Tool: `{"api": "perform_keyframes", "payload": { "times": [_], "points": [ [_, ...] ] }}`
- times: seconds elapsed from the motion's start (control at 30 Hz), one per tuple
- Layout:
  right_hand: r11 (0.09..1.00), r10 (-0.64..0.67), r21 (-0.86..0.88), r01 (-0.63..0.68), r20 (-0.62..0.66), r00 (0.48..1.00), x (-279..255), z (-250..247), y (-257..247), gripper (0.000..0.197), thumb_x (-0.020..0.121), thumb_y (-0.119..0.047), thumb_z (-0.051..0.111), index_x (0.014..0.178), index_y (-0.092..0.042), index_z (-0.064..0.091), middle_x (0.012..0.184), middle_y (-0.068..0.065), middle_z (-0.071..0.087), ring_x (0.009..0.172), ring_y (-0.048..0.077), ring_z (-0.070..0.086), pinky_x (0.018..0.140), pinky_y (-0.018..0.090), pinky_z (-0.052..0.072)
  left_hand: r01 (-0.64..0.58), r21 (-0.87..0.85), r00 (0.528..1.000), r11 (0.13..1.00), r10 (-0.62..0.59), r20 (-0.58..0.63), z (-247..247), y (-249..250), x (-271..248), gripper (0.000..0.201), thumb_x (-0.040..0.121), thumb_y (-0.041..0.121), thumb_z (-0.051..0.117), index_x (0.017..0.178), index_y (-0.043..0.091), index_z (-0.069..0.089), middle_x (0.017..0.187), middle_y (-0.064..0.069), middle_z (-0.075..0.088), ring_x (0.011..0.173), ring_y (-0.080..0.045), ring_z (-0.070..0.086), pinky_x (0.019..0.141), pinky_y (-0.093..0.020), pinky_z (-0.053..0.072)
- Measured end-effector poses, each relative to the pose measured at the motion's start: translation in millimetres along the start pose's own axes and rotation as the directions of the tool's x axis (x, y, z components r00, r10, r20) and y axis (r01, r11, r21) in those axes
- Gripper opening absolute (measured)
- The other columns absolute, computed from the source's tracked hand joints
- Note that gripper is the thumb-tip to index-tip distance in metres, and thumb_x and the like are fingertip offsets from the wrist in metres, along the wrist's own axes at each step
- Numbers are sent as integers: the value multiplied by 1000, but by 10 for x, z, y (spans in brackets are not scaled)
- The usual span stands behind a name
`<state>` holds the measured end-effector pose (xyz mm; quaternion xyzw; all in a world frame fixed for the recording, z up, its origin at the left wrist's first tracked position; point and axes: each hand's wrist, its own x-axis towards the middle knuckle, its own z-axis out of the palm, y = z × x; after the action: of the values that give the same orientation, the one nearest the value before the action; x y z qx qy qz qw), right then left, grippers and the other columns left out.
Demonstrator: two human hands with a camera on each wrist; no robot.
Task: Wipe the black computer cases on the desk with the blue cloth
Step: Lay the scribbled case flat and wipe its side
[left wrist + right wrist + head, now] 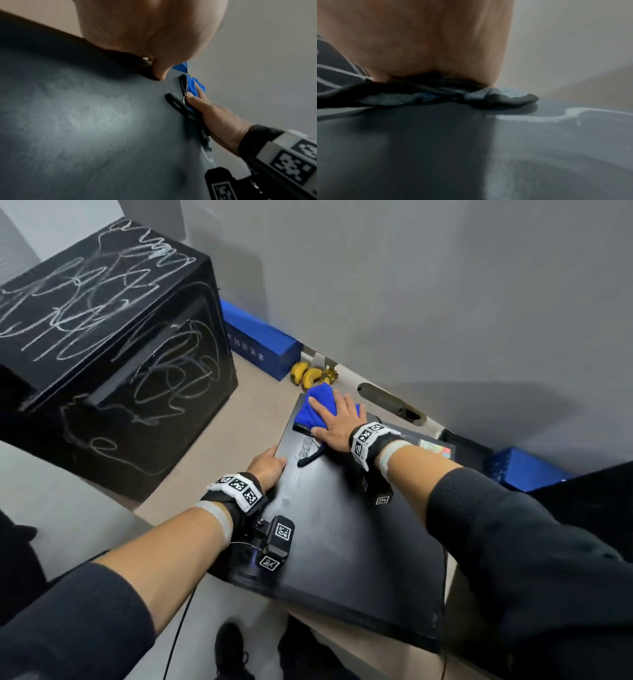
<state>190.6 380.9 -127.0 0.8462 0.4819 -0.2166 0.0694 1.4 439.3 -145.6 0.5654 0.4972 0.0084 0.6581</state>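
Left hand [266, 465] grips flat case [346, 529] edge, fingers hidden; right hand [337, 419] flat, pressing blue cloth [317, 409], cloth half-covered.

Blue cloth [317, 405], black case [342, 529], second black case [102, 344] with white scribbles, yellow bananas [310, 374], blue box [260, 340].
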Motion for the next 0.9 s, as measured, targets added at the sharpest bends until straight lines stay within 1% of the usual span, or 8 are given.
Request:
{"api": "perform_keyframes", "payload": {
  "times": [0.07,0.2,0.27,0.37,0.47,0.57,0.77,0.9],
  "points": [
    [1000,-5,-8,5,-9,1000,-154,51,-50,71,93,-59,39,151,-49,-1,163,9,-15,149,37,-12,117,61,-2,-9,-5,1000,1000,9,15,3,26,-17,40,93,3,50,121,27,65,100,-3,70,79,-18,64,68,-26,52],
    [994,-105,-17,106,17,994,-764,382,-206,73,93,-56,43,152,-48,0,161,9,-22,147,36,-21,117,60,-5,15,-11,999,1000,-15,32,-36,-41,82,54,82,13,57,135,22,61,118,-7,71,95,-23,69,89,-38,57],
    [992,-123,-3,123,29,992,-762,412,-267,70,95,-56,41,151,-50,1,161,7,-23,147,35,-22,116,61,-7,-3,-6,999,1000,3,40,-45,-56,122,41,87,10,56,124,27,67,111,-6,73,95,-25,70,92,-41,57],
    [997,-52,64,52,3,999,-412,235,-369,67,95,-58,38,150,-52,2,162,6,-21,147,35,-20,116,62,-6,-27,47,1000,999,26,7,-21,-75,141,35,88,12,57,115,31,70,112,-5,73,99,-24,67,96,-39,54],
    [993,19,120,-18,-9,1000,-208,184,-437,67,94,-58,39,151,-50,4,163,4,-18,148,34,-19,116,61,-7,-33,140,998,990,40,-48,8,-67,147,42,93,6,49,128,22,65,120,-10,67,100,-24,60,87,-29,46],
    [976,128,184,-116,-52,990,-363,221,-135,68,94,-57,41,152,-49,7,163,4,-16,149,32,-16,117,59,-6,-31,258,996,966,50,-68,28,-34,132,42,97,8,46,136,15,59,134,-12,61,120,-31,56,93,-27,41],
    [797,557,306,-521,-37,830,-991,295,914,70,94,-56,41,153,-46,7,163,7,-12,149,33,-13,118,59,-1,-46,225,995,973,64,-75,68,-5,113,43,97,7,44,137,15,59,136,-11,61,122,-33,57,101,-31,43],
    [730,638,311,-608,9,770,-1073,390,531,72,95,-55,38,154,-41,-1,161,16,-19,147,39,-17,117,60,-4,-41,176,997,984,53,-63,57,-36,164,44,97,7,44,138,13,58,134,-12,61,121,-34,58,104,-36,45]
  ]
}}
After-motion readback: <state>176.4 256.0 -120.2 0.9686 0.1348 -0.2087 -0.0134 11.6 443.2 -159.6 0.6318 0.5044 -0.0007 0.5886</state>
